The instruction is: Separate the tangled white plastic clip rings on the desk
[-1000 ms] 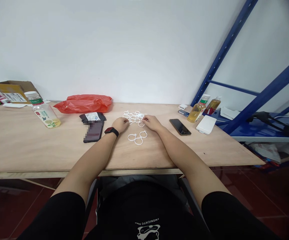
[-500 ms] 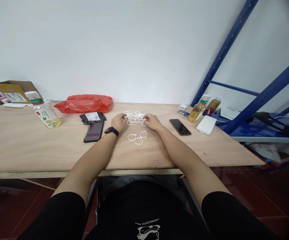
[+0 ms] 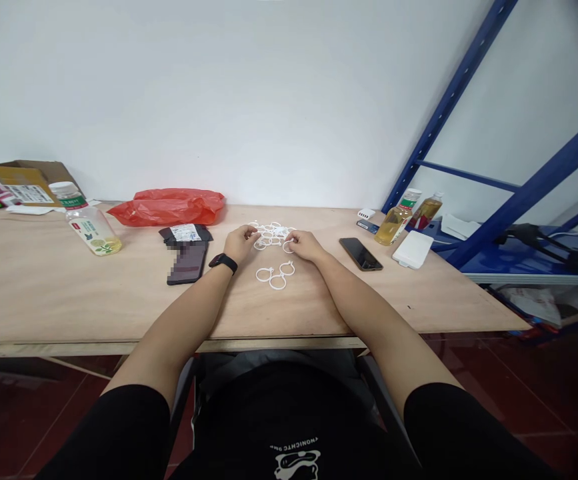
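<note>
L hand (image 3: 241, 242): fingers (image 3: 251, 234) curled, tips drawn close together at the left edge of the ring pile (image 3: 271, 235) and touching a white ring there. Too small to tell whether they actually clamp it. R hand (image 3: 305, 245): fingers (image 3: 291, 241) also curled, tips on a ring at the pile's right edge; clamped or only resting, can't tell. Both palms face down, low over the table (image 3: 59, 293), w/ the pile btwn the two hands.

The pile is a loose heap of thin white plastic rings, mid-table towards the wall. Just in front of it, nearer the person, lies a separate group of 3 rings (image 3: 275, 275), touching each other, apart from both hands.

L wrist wears a black watch (image 3: 223, 263). Both forearms are bare.

Left of the L hand: a dark phone-like slab (image 3: 187, 262) (partly blurred), and behind it a black packet w/ white label (image 3: 185, 233). Further back is a red plastic bag (image 3: 169, 207). Further left is a clear bottle (image 3: 89, 228) holding a bit of yellow liquid, and a cardboard box (image 3: 26, 179) sits by the wall.

Right of the R hand: a black phone (image 3: 361, 254) lying flat, then a white flat pack (image 3: 413, 249), w/ two bottles of amber drink (image 3: 393, 224) behind them. A blue rack (image 3: 533, 187) stands at the table's right end.
</note>
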Tool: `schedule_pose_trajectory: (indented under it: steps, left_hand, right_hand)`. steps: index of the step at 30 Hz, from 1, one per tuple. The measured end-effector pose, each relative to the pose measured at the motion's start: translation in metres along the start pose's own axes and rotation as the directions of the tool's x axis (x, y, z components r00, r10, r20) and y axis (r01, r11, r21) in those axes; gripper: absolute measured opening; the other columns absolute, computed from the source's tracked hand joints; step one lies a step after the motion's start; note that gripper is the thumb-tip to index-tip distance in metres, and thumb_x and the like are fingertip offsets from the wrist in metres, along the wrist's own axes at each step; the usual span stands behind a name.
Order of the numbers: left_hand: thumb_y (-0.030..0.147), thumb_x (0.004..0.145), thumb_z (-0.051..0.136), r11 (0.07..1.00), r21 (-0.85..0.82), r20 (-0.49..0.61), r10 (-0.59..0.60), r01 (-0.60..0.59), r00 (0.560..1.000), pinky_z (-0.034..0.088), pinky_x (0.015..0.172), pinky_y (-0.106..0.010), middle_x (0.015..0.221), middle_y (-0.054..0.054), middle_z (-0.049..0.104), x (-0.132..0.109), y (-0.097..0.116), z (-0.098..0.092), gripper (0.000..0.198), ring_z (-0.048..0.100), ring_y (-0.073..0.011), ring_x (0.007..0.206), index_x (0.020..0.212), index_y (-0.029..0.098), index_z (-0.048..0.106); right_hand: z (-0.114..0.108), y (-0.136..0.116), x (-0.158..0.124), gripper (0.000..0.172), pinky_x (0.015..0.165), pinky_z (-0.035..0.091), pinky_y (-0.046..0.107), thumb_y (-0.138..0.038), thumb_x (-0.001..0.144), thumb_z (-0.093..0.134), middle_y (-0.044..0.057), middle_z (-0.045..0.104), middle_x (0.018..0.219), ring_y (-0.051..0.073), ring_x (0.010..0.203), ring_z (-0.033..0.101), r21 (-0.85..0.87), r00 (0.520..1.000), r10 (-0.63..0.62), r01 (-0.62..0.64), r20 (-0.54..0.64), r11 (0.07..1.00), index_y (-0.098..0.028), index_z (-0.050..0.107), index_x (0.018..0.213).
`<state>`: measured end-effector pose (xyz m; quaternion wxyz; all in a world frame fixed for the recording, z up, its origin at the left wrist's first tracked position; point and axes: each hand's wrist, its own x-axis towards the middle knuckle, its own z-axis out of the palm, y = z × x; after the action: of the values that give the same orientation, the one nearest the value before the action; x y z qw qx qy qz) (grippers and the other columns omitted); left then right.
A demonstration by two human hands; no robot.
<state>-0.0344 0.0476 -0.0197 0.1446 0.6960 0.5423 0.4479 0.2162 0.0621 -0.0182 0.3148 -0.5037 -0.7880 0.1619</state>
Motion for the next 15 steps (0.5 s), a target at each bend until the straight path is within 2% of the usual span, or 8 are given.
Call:
schedule_pose_trajectory:
  steps: [3,8,12,15]
  left_hand:
    - [0.040,0.087,0.058,0.998,-0.043,-0.004,0.036,-0.037,0.999,0.048,0.077,-0.028,0.090,-0.005,0.071,0.0019,-0.0045,0.0026,0.030,0.062,-0.0169,0.079,0.101,0.018,0.073]
    - [0.032,0.091,0.051,0.991,-0.002,-0.053,0.135,-0.135,0.989,0.049,0.088,-0.033,0.095,-0.009,0.068,0.0035,-0.0072,0.0037,0.035,0.062,-0.0203,0.090,0.115,0.016,0.071]
    - [0.024,0.090,0.048,0.990,0.017,-0.051,0.139,-0.138,0.989,0.048,0.091,-0.034,0.093,-0.009,0.065,0.0030,-0.0059,0.0037,0.036,0.061,-0.0210,0.092,0.118,0.014,0.069]
    - [0.018,0.086,0.048,0.994,0.019,-0.041,0.107,-0.106,0.993,0.049,0.089,-0.034,0.092,-0.008,0.066,0.0016,-0.0031,0.0030,0.032,0.061,-0.0203,0.088,0.106,0.015,0.072]
  right_hand:
    - [0.0009,0.0020,0.0015,0.024,0.064,0.040,0.024,-0.017,0.072,0.056,-0.001,0.064,0.070,0.014,0.067,0.055,0.024,1.000,0.010,-0.010,0.001,1.000,-0.019,0.074,0.088]
    - [0.0020,0.0032,0.0034,0.032,0.068,0.043,0.024,-0.016,0.071,0.056,0.001,0.067,0.076,0.014,0.068,0.056,0.086,0.998,0.049,-0.051,0.029,0.995,-0.017,0.076,0.096]
    - [0.0007,0.0006,0.0040,0.034,0.081,0.046,0.025,-0.015,0.079,0.050,0.004,0.073,0.096,0.016,0.085,0.062,0.127,0.997,0.048,-0.056,0.058,0.990,-0.018,0.076,0.099]
    - [0.0000,-0.0001,0.0045,0.036,0.088,0.046,0.026,-0.015,0.083,0.045,0.004,0.074,0.105,0.018,0.095,0.064,0.153,0.996,0.057,-0.066,0.067,0.986,-0.018,0.077,0.100]
